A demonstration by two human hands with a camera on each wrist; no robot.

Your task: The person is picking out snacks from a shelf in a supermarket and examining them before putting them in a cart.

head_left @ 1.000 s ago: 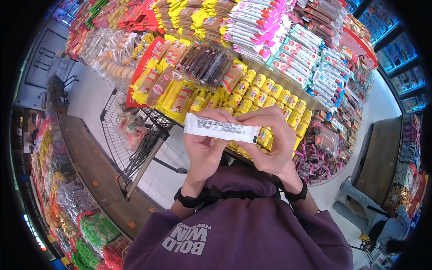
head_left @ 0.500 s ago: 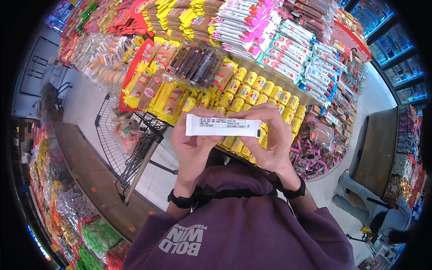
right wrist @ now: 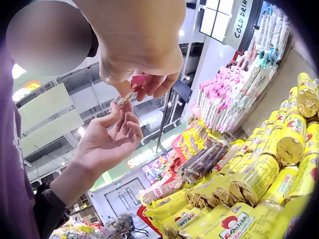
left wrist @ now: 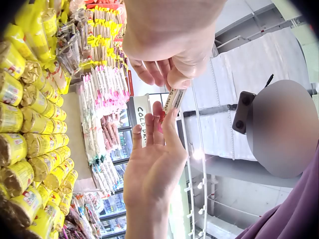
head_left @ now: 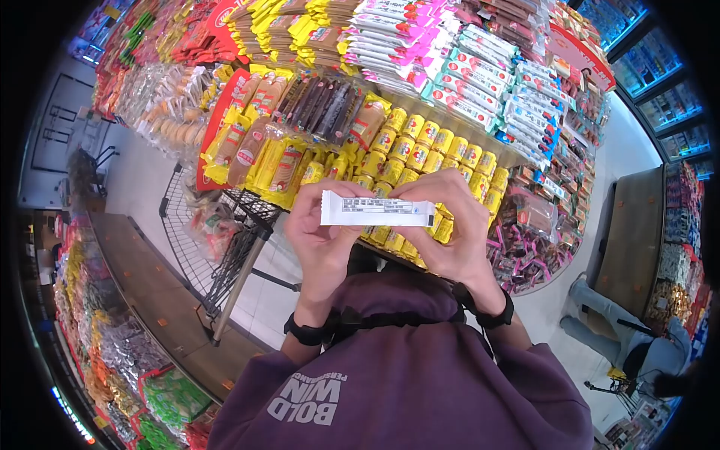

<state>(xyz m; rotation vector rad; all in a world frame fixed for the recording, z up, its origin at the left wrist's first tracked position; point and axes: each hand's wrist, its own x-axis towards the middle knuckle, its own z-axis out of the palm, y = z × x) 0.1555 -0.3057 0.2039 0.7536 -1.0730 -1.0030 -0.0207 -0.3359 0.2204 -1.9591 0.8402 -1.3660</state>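
A slim snack bar in a white wrapper is held level in front of the chest, its printed text panel facing up at the head camera. My left hand pinches its left end between thumb and fingers. At the other end, my right hand grips it the same way, thumb below and fingers above. Pink and red on the wrapper show beside the right fingers in the right wrist view. In the left wrist view, printed text is visible on the bar between both hands.
Yellow wrapped rolls fill the display just beyond the hands. White-and-pink packets and teal-and-white bars lie behind. A wire shopping cart stands at the left. Someone in light jeans is at the right.
The bar has gone from slightly slanted to level, and its printed face has tipped so the panel looks narrower. Both hands keep their hold. The head view has shifted slightly.
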